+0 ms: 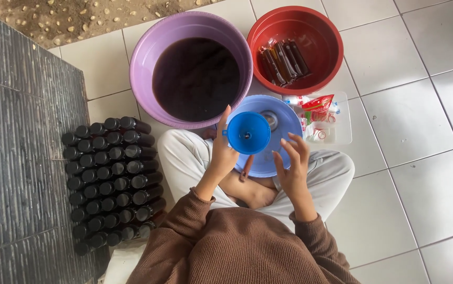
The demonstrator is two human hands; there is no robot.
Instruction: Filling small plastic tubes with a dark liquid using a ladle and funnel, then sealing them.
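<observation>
My left hand [220, 153] grips a blue funnel [248, 133] by its rim and holds it over my lap. A slim brownish tube [246, 168] hangs below the funnel; what holds it is hidden. Just right of the funnel is my right hand [291, 163], fingers spread, holding nothing. Under the funnel lies a light blue round lid [284, 122] with a small metal piece [270, 119] on it. Ahead of my knees stands a purple basin [147, 58] full of dark liquid [195, 76].
A red basin [327, 31] at the upper right holds several dark filled packs [283, 62]. A clear plastic tray [342, 123] with red-and-white wrappers sits beside the lid. Rows of black-capped dark bottles [110, 176] lie stacked at my left, against dark ribbed tiles [16, 158]. White floor tiles [421, 158] spread to the right.
</observation>
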